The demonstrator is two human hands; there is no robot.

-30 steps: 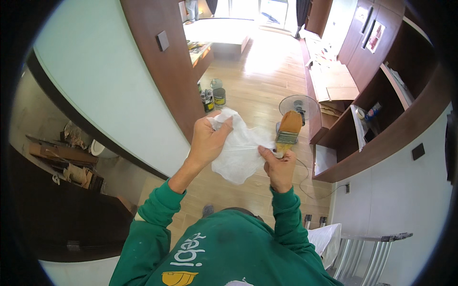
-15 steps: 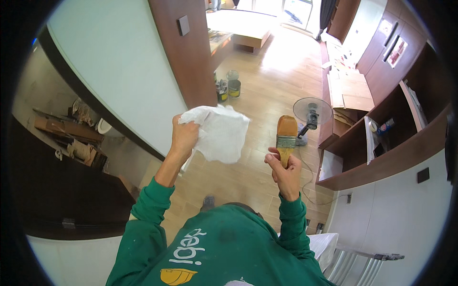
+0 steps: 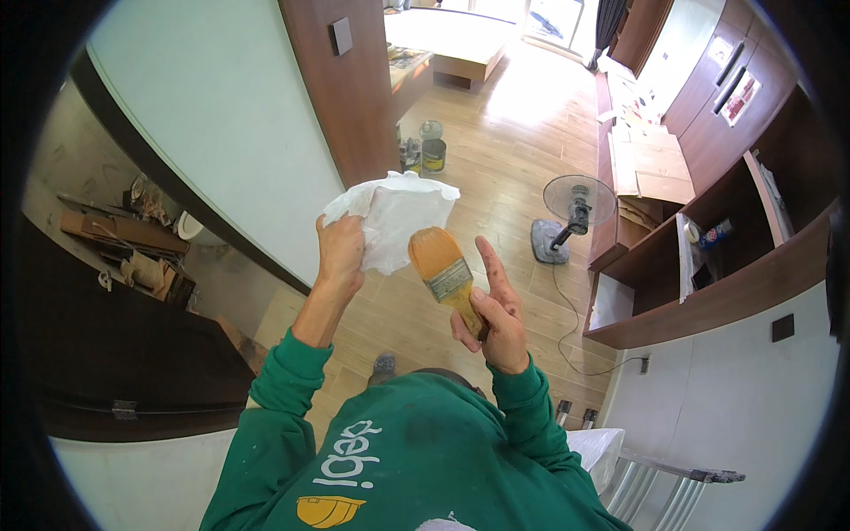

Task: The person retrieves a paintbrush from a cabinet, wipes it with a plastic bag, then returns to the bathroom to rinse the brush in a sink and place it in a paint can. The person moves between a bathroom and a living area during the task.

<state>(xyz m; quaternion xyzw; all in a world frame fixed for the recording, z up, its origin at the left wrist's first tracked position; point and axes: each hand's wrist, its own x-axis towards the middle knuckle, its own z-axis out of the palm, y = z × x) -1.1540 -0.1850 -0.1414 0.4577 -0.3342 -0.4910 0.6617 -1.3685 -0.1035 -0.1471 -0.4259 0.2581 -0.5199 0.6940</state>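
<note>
My left hand [image 3: 342, 255] is closed on the left edge of a thin white cloth [image 3: 400, 212], which is crumpled and spread upward and to the right. In my right hand [image 3: 503, 326] is a wide paintbrush [image 3: 449, 280] with tan bristles, a metal ferrule and a yellowish handle. The thumb and lower fingers grip the handle, while the index finger points up, off the brush. The bristles tilt up and left, close to the cloth's lower right edge. Whether they touch it, I cannot tell.
A fan [image 3: 575, 212] stands on the wood floor ahead right, its cord running to a wall socket [image 3: 645, 364]. Paint cans [image 3: 433, 157] sit by the brown door frame [image 3: 347, 106]. Open shelves [image 3: 708, 292] line the right; a ladder [image 3: 660, 487] is at lower right.
My right hand has brought the paintbrush left, close to the cloth, and tilted it leftward. Its index finger has stretched out. The cloth has shifted slightly up and its shape has changed.
</note>
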